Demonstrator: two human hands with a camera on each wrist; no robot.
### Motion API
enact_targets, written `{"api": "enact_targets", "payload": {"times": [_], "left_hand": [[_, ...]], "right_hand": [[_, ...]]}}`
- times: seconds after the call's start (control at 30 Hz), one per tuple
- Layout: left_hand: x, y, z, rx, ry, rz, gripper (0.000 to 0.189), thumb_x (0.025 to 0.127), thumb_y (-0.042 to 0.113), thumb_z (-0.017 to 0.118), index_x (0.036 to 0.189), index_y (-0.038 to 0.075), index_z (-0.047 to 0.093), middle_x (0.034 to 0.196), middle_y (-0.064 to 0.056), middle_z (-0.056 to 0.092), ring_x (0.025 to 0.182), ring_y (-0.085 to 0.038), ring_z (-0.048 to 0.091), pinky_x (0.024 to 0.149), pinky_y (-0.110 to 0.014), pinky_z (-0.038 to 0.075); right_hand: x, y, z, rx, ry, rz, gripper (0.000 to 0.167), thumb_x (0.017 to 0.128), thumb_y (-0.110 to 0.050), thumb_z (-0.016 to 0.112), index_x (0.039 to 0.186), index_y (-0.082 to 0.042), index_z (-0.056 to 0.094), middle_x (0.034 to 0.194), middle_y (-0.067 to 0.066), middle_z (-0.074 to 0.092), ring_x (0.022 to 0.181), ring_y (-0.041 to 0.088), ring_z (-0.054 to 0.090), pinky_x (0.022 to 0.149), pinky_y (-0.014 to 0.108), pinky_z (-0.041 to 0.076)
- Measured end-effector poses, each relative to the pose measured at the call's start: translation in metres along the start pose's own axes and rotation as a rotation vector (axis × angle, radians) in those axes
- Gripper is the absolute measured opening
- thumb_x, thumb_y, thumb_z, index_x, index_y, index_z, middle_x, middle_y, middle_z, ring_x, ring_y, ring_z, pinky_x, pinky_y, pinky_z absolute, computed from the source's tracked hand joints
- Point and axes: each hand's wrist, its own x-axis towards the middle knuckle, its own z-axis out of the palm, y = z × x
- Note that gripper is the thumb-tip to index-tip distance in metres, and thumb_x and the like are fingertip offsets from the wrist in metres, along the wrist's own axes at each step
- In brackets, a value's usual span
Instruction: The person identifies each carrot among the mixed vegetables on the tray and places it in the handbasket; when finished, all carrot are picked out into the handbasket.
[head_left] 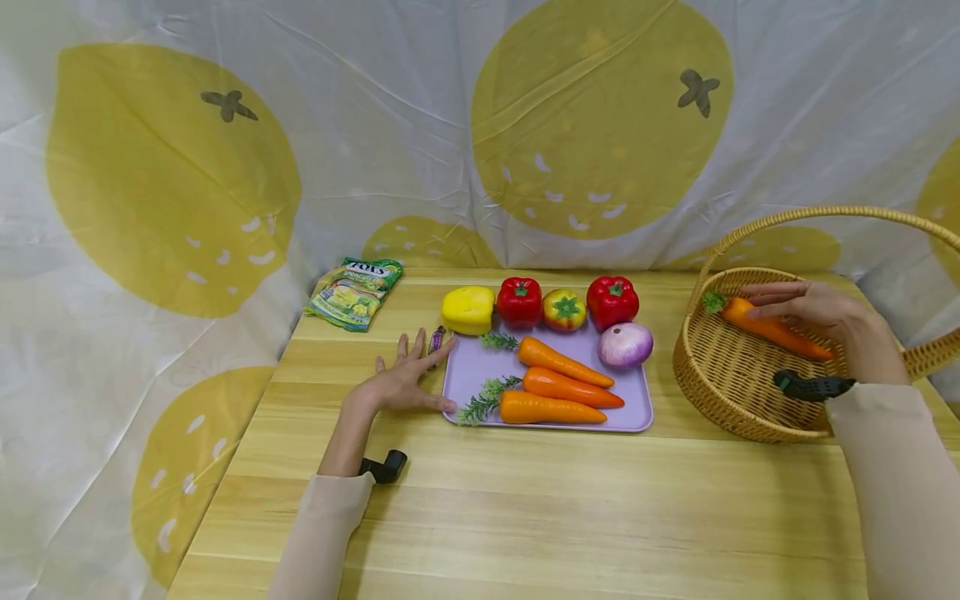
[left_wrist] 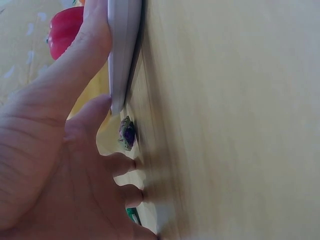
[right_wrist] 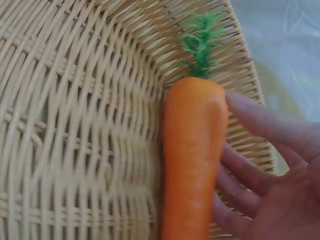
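In the head view my left hand is spread at the left edge of a lilac tray, thumb and index finger touching its rim. Just beyond its fingertips lies a small purple-wrapped item. My right hand is inside a wicker basket, its fairly straight fingers along one side of an orange carrot with a green top. That carrot lies against the basket's woven inside. On the tray are several more carrots with leafy tops.
A yellow pepper, two red peppers, a red-and-yellow fruit or vegetable and a purple onion line the tray's back and right. A green Fox's packet lies back left. The basket's tall handle arches over it.
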Motion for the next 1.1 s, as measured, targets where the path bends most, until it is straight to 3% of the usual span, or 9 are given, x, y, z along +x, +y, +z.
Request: {"api": "enact_targets", "payload": {"times": [0.03, 0.1, 0.2, 0.3, 0.43, 0.57, 0.77, 0.9, 1.1], "left_hand": [[0.0, 0.0, 0.0, 0.0, 0.0, 0.0, 0.107, 0.085, 0.059, 0.078, 0.167, 0.037, 0.012, 0.171, -0.018, -0.023, 0.155, -0.048, -0.027, 0.112, -0.084, -0.015], [0.0, 0.0, 0.0, 0.001, 0.001, -0.001, 0.107, 0.085, 0.059, 0.078, 0.167, 0.037, 0.012, 0.171, -0.018, -0.023, 0.155, -0.048, -0.027, 0.112, -0.084, -0.015], [0.0, 0.001, 0.0, 0.001, -0.003, 0.001, 0.107, 0.086, 0.058, 0.078, 0.167, 0.037, 0.012, 0.171, -0.018, -0.023, 0.155, -0.048, -0.028, 0.112, -0.084, -0.015], [0.001, 0.002, 0.0, -0.002, -0.006, 0.004, 0.106, 0.086, 0.058, 0.078, 0.167, 0.037, 0.012, 0.171, -0.018, -0.023, 0.155, -0.048, -0.028, 0.112, -0.084, -0.015], [0.002, 0.002, 0.0, -0.007, -0.007, 0.007, 0.106, 0.086, 0.059, 0.078, 0.167, 0.037, 0.012, 0.171, -0.019, -0.023, 0.154, -0.048, -0.028, 0.112, -0.084, -0.016], [0.001, 0.002, 0.0, 0.0, -0.007, 0.005, 0.107, 0.086, 0.059, 0.078, 0.167, 0.037, 0.011, 0.171, -0.019, -0.024, 0.154, -0.048, -0.029, 0.112, -0.084, -0.016], [0.0, 0.0, -0.001, 0.006, 0.005, 0.012, 0.107, 0.086, 0.059, 0.078, 0.167, 0.037, 0.011, 0.171, -0.019, -0.023, 0.155, -0.048, -0.028, 0.112, -0.083, -0.015], [-0.001, 0.0, -0.001, 0.0, 0.002, 0.01, 0.107, 0.085, 0.059, 0.078, 0.167, 0.038, 0.011, 0.171, -0.019, -0.023, 0.154, -0.049, -0.028, 0.112, -0.084, -0.015], [0.0, 0.0, 0.0, 0.0, 0.001, 0.002, 0.107, 0.085, 0.059, 0.078, 0.167, 0.037, 0.011, 0.171, -0.019, -0.023, 0.155, -0.049, -0.028, 0.112, -0.085, -0.014]], "right_hand": [[-0.002, -0.002, -0.001, 0.018, 0.001, -0.026, 0.038, 0.108, -0.013, 0.055, 0.144, -0.024, 0.062, 0.118, -0.039, 0.061, 0.112, -0.017, 0.056, 0.102, 0.024, 0.053], [-0.005, -0.007, -0.001, 0.068, 0.022, -0.07, 0.037, 0.108, -0.008, 0.052, 0.138, -0.024, 0.067, 0.116, -0.034, 0.067, 0.105, -0.018, 0.06, 0.086, 0.013, 0.053], [-0.016, -0.017, 0.001, 0.101, 0.069, -0.094, 0.036, 0.108, -0.008, 0.052, 0.13, -0.028, 0.072, 0.117, -0.034, 0.068, 0.105, -0.018, 0.062, 0.085, 0.012, 0.055], [-0.028, -0.03, 0.008, 0.015, 0.113, -0.065, 0.032, 0.109, -0.02, 0.054, 0.137, -0.028, 0.067, 0.118, -0.038, 0.065, 0.105, -0.017, 0.062, 0.085, 0.012, 0.054], [-0.044, -0.05, 0.026, -0.184, 0.159, -0.035, 0.048, 0.107, -0.039, 0.055, 0.151, -0.019, 0.055, 0.121, -0.037, 0.065, 0.105, -0.019, 0.059, 0.083, 0.008, 0.048], [-0.058, -0.07, 0.05, -0.255, 0.189, -0.07, 0.049, 0.106, -0.04, 0.057, 0.151, -0.018, 0.055, 0.128, -0.032, 0.065, 0.11, -0.021, 0.054, 0.084, 0.005, 0.044], [-0.065, -0.103, 0.092, -0.139, 0.252, -0.233, 0.039, 0.105, -0.025, 0.062, 0.143, -0.014, 0.062, 0.129, -0.021, 0.07, 0.113, -0.01, 0.063, 0.087, 0.007, 0.051], [-0.063, -0.12, 0.124, -0.033, 0.213, -0.384, 0.038, 0.106, -0.013, 0.059, 0.144, -0.006, 0.059, 0.134, -0.009, 0.07, 0.12, 0.0, 0.066, 0.094, 0.012, 0.053], [-0.037, -0.137, 0.174, 0.074, 0.127, -0.429, 0.041, 0.104, -0.017, 0.064, 0.144, -0.009, 0.06, 0.136, -0.005, 0.07, 0.125, 0.006, 0.065, 0.098, 0.016, 0.053]]}}
